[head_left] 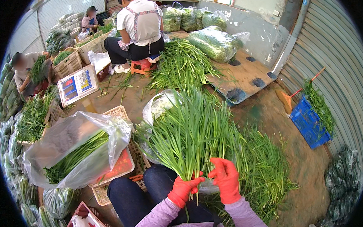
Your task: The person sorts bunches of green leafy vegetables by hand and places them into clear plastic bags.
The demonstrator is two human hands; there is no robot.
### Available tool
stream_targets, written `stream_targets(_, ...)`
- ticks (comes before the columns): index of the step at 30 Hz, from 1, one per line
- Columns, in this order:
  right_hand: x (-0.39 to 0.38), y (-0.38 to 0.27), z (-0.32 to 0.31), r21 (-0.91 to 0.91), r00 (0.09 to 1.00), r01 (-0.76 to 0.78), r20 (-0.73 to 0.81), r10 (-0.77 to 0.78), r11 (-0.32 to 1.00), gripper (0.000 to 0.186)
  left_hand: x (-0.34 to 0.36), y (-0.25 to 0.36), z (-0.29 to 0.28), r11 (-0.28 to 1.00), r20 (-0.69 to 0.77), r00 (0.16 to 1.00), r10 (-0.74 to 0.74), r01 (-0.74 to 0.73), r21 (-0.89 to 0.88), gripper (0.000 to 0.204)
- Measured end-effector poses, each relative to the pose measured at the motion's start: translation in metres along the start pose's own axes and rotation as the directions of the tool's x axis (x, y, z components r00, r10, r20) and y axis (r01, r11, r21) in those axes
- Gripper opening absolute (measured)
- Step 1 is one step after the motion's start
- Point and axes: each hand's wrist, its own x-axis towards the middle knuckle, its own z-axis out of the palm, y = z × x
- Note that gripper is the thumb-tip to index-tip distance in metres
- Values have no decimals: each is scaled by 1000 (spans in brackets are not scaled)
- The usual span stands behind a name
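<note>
Bunch: in front of me, leaves fanned upward, lower end in my left hand.
Left hand: clamped round it.
Right hand: just beside, fingers curled; whether it pinches anything, I can't tell.
Handling: probably light, bendy, easily bruised; best held low.
Around: open bag left, blue basket right.
In the way: loose heap crowding my right.

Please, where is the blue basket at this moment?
In the head view, the blue basket stands at the right, near the corrugated wall and the broom.
</note>
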Motion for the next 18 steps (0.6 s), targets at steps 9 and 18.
stream_targets(9,74,54,29,-285,1000,9,8,-7,959,35,-4,-6,0,975,102,989,105,-123,184,25)
stream_targets(18,63,57,18,-165,962,176,236,-135,970,43,1,2,-14,985,304,938,-168,175,4,39)
